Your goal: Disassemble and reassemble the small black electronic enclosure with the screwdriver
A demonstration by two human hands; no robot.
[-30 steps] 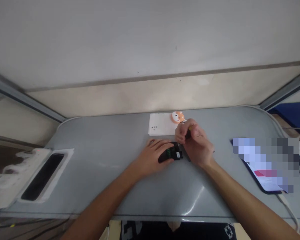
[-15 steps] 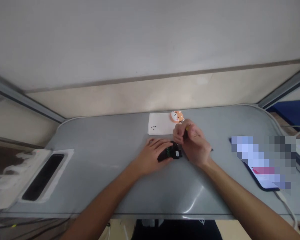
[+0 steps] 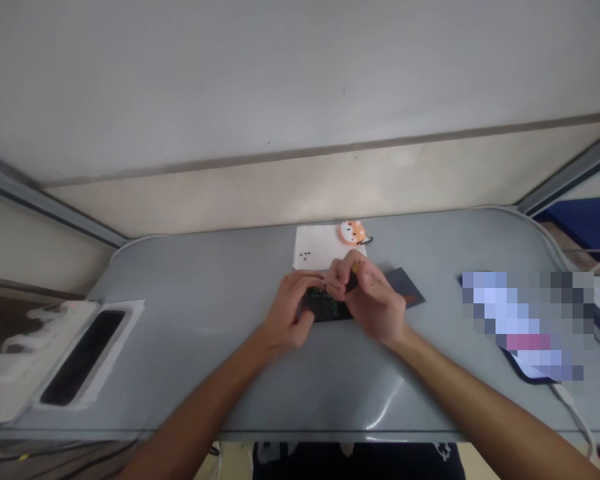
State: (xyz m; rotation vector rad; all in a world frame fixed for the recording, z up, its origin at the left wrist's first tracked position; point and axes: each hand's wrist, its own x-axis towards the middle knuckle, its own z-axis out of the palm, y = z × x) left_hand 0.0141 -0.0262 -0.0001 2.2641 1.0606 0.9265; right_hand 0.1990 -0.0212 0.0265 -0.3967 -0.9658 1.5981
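Black device point(image 3: 326, 311) with green circuitry point(image 3: 335, 307) exposed: it is laid on the grey surface point(image 3: 205, 373), between the two hands, and is partly covered by them. A light, stiff body is presumed, smooth enough to be slid if pushed from the side; the bare circuitry is judged the fragile part. Hold is therefore best taken at the outer edges — fingers along the far side, thumb at the near left corner — with the green area left unpressed. By the left hand point(image 3: 289, 312) the left end is held in this manner, the grip being bent around it. By the right hand point(image 3: 375, 305) a yellow-topped tool point(image 3: 355, 268) is clasped in a curled grip above the device's right end; its tip is hidden, so contact cannot be told. Beside the right hand a dark flat sheet point(image 3: 406, 285) is partly covered. Beyond the device, white paper point(image 3: 323, 243) is seen, on which small dark pieces point(image 3: 305, 255) are scattered and an orange animal-faced case point(image 3: 352, 233) is rested.
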